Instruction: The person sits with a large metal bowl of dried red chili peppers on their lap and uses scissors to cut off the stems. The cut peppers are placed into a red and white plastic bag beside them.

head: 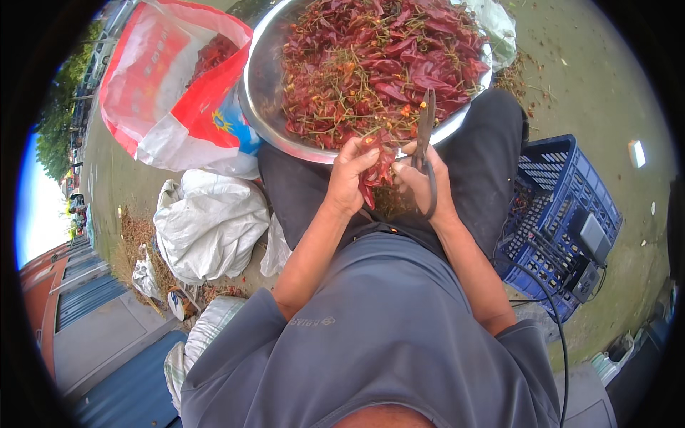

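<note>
My left hand (349,174) grips a small bunch of dried red chili peppers (379,166) above my lap. A pair of dark metal scissors (425,125) is held in my right hand (428,179), its blades pointing up and away from me. The thumb and fingers of that hand are close against the bunch; whether they touch it I cannot tell. Just beyond both hands stands a wide stainless steel basin (262,64), heaped with dried red chilies (396,59), many with stems. Loose cut stems (342,91) lie over the heap's near left side.
Left of the basin, an open red and white woven bag (160,80) holds more chilies. A white sack (211,224) slumps below it. At my right is a blue plastic crate (567,176) with electronic devices (591,230) on it and a black cable (559,326) running from it.
</note>
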